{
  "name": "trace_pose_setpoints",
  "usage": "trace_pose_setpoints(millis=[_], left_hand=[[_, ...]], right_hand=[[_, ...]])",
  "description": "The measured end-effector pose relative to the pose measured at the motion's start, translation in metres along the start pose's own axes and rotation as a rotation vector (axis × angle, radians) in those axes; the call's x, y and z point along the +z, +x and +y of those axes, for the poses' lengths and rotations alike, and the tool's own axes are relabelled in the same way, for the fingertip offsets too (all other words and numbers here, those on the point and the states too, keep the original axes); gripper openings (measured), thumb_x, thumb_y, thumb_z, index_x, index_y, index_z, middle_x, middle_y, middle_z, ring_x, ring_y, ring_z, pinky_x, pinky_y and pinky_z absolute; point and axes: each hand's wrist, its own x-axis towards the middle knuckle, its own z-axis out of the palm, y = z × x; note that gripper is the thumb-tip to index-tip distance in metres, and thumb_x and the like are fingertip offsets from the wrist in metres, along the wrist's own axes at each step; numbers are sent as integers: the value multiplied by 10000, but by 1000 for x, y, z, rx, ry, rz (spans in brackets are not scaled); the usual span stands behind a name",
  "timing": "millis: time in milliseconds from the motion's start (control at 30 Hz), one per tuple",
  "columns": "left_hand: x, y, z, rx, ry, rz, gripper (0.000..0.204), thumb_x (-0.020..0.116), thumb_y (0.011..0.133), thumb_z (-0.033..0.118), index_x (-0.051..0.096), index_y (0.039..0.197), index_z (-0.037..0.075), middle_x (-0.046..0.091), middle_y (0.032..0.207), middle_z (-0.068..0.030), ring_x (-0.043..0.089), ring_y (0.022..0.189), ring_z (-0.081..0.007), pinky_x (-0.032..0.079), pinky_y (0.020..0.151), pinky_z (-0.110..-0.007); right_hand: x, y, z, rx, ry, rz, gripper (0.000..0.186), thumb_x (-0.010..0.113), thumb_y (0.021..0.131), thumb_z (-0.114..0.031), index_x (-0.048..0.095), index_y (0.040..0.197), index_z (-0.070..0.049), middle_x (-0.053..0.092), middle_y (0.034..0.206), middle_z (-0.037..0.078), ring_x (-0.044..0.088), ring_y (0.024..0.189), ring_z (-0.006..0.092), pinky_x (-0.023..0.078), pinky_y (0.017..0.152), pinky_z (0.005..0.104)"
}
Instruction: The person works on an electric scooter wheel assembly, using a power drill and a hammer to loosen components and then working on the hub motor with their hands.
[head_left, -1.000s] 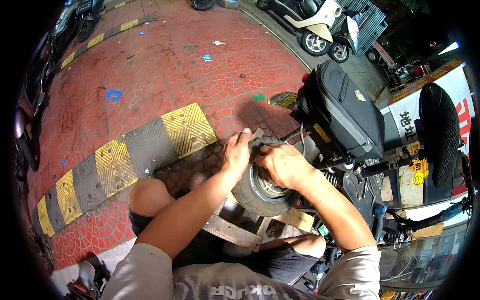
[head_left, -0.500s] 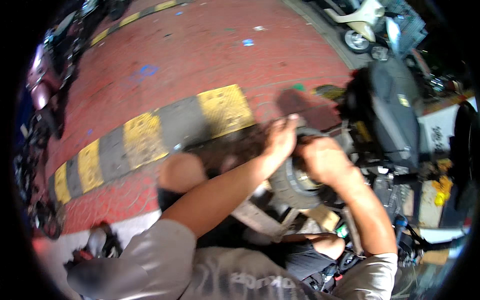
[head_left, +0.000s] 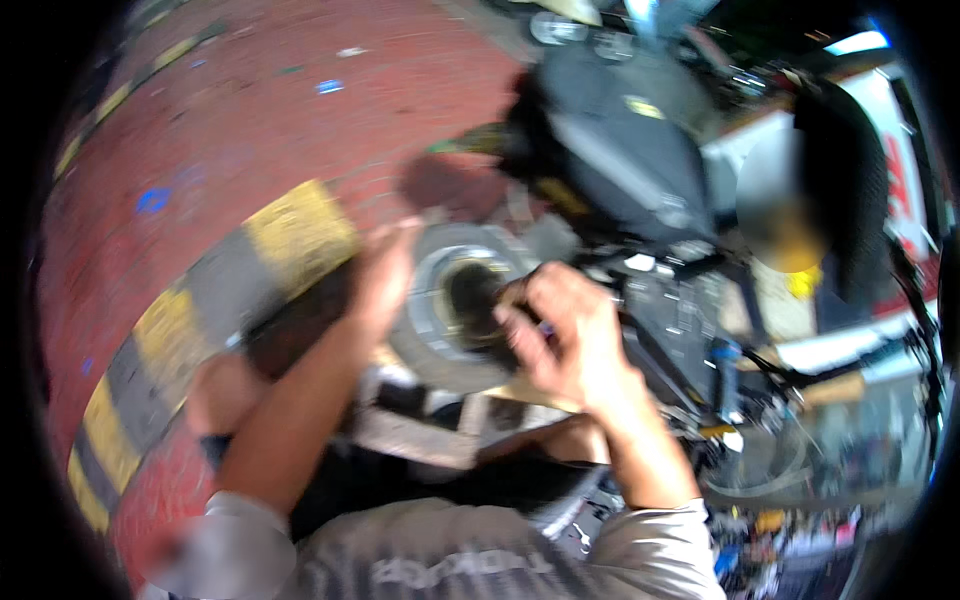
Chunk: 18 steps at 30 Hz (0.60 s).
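Observation:
A small scooter wheel with a black tyre (head_left: 445,375) and a pale metal rim (head_left: 424,295) stands tilted in front of me, its dark hub opening facing up toward me. My left hand (head_left: 383,275) lies along the tyre's left side, fingers stretched and smeared a little by motion. Over the right part of the wheel, beside the hub opening, my right hand (head_left: 568,330) is closed with its fingers curled together. Whatever those fingers hold is too blurred to name. Below the wheel is a worn pale frame or stand (head_left: 415,437), between my knees.
A black-and-yellow speed bump (head_left: 235,285) crosses the red pavement (head_left: 230,130) on the left. Ahead and to the right stands a dark scooter (head_left: 630,140). A glass-like case (head_left: 800,465) and several small goods sit at the lower right.
The view has swung right, shifting the scene left. My right hand has drawn away from the left hand to the wheel's right side, uncovering more of the rim and hub opening.

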Motion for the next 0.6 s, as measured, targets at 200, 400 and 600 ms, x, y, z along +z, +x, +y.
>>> trace_pose_setpoints(millis=[200, 400, 600], left_hand=[[-6, -4, -4, 30, -93, 25, 307, 666, 1087, 296, 734, 1048, -1, 698, 933, -32, 616, 904, -136, 498, 833, -324], [2, -2, -9, 83, -75, -94, 295, 662, 1105, 246, 718, 1167, -36, 744, 1065, -74, 665, 972, -150, 528, 898, -310], [-20, 12, -20, 113, -100, -90, 292, 678, 1108, 210, 712, 1193, -67, 757, 1101, -98, 682, 982, -150, 550, 885, -312]], right_hand=[[-55, -137, 78, 740, 95, 619, 41, 767, 972, -29, 752, 1007, -14, 751, 866, 104, 712, 781, 183, 558, 754, 301], [-107, -238, 217, 1036, -320, 596, 238, 799, 986, -205, 786, 1055, 22, 806, 924, 155, 760, 857, 227, 584, 804, 380], [-115, -186, 233, 1362, -386, 350, 542, 867, 897, -498, 836, 1086, 9, 815, 1063, 268, 799, 1055, 408, 597, 955, 460]])
